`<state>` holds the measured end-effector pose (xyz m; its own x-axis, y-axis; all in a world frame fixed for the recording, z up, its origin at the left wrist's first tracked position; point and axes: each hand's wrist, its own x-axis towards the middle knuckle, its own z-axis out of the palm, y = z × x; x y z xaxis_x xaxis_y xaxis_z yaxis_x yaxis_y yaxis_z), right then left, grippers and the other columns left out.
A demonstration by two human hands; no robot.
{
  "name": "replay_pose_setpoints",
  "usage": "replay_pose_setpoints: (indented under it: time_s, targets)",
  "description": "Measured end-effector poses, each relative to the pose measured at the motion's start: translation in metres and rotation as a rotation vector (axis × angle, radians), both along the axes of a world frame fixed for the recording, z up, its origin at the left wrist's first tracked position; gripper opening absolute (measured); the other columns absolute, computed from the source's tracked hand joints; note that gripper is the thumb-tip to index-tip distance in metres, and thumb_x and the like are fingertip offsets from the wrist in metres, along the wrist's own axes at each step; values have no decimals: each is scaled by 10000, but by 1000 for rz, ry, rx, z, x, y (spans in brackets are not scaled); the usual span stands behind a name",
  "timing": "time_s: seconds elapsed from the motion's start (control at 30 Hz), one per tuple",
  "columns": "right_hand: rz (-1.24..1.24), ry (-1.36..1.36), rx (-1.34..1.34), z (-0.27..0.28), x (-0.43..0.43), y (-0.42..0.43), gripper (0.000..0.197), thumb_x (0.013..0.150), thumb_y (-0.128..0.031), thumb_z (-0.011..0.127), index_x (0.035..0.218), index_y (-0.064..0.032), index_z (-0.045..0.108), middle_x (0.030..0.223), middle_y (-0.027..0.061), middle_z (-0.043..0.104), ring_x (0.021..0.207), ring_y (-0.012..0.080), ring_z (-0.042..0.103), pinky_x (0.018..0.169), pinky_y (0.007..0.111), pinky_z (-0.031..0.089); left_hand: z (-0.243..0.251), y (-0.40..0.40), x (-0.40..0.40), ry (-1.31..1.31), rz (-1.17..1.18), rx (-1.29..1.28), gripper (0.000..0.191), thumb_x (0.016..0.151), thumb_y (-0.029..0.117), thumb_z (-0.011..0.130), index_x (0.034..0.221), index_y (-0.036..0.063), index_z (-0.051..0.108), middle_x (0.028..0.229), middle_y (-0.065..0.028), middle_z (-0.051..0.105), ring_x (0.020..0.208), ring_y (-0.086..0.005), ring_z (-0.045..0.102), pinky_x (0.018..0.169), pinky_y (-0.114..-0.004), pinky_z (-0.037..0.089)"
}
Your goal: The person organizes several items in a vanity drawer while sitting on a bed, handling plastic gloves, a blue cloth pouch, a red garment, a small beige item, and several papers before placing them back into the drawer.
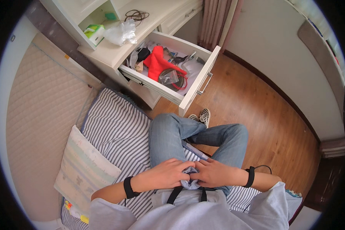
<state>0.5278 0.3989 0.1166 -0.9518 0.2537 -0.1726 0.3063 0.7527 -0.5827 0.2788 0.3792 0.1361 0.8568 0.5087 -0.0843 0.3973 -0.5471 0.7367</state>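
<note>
Close together above my lap, my left hand (168,174) and my right hand (215,173) both grip a small bunched piece of light grey-blue fabric (190,184). Its middle gathers into a dark opening between my fingers. Each wrist wears a black band. Under the fabric are the straps of a black harness and my grey shirt. My legs in blue jeans (166,138) are bent on a striped bed cover (120,126).
An open white drawer (199,86) juts out ahead, holding red cloth (158,63), a coil and small items. A desk (115,54) bears a plastic bag (120,33), tissue box (95,34) and cord (136,15). A pillow (86,169) lies at left.
</note>
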Motion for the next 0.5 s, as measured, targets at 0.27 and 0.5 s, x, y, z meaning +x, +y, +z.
replay_pose_setpoints:
  time_s: [0.27, 0.5]
  targets:
    - [-68, 111, 209, 31, 10, 21, 296, 783, -239, 705, 1061, -150, 656, 1287, 151, 541, 1170, 320, 562, 831, 428, 539, 5, -2, -8, 129, 69, 139, 214, 767, 153, 728, 965, 80, 694, 1295, -111, 554, 1110, -308, 595, 934, -431, 488]
    - [-129, 158, 246, 7, -8, 18, 372, 740, -163, 725, 1095, -140, 614, 1312, 117, 534, 1212, 334, 551, 989, 431, 498, 5, -8, 6, 93, 167, 65, 161, 802, 38, 656, 962, 28, 673, 1329, -165, 538, 1128, -323, 614, 907, -395, 535]
